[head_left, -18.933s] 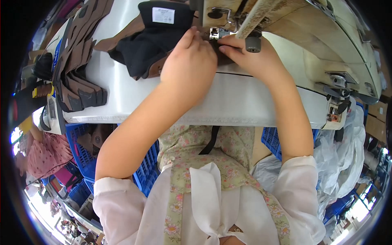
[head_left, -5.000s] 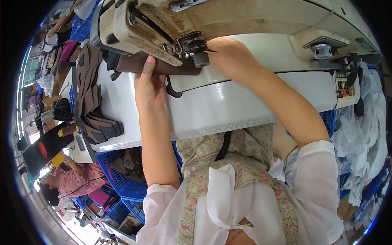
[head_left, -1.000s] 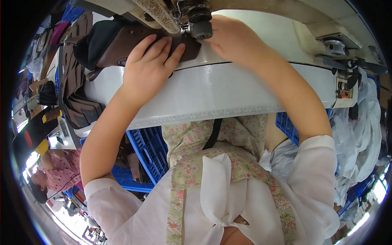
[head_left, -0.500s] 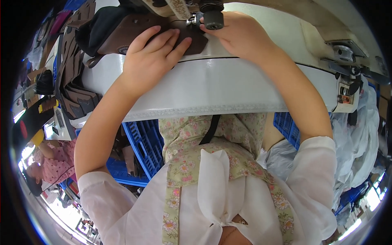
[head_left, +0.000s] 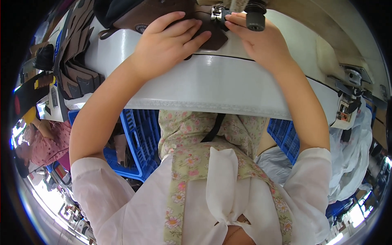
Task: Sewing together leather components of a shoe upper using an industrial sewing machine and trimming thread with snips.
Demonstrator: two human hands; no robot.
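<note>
A dark brown leather-like piece (head_left: 213,38) with a round emblem lies on the white bed of a sewing machine, its right part by the metal presser foot (head_left: 218,13). My left hand (head_left: 165,47) rests flat on that piece, fingers spread. To the right of the foot is my right hand (head_left: 263,43), its fingers stretched out; the fingertips reach the foot, next to the piece's edge. A black knob (head_left: 256,21) hides part of those fingers. Black material (head_left: 108,12) adjoins the brown piece at its left.
Several brown cut pieces (head_left: 75,61) hang in a stack at the bed's left end. Blue plastic crates (head_left: 141,139) stand below the table edge. White plastic bags (head_left: 351,151) hang at the right. Another person in a pink top (head_left: 51,139) sits far left.
The whole view has shifted, so the machine and both hands appear farther right and higher. Both hands stay at the brown piece beside the presser foot.
</note>
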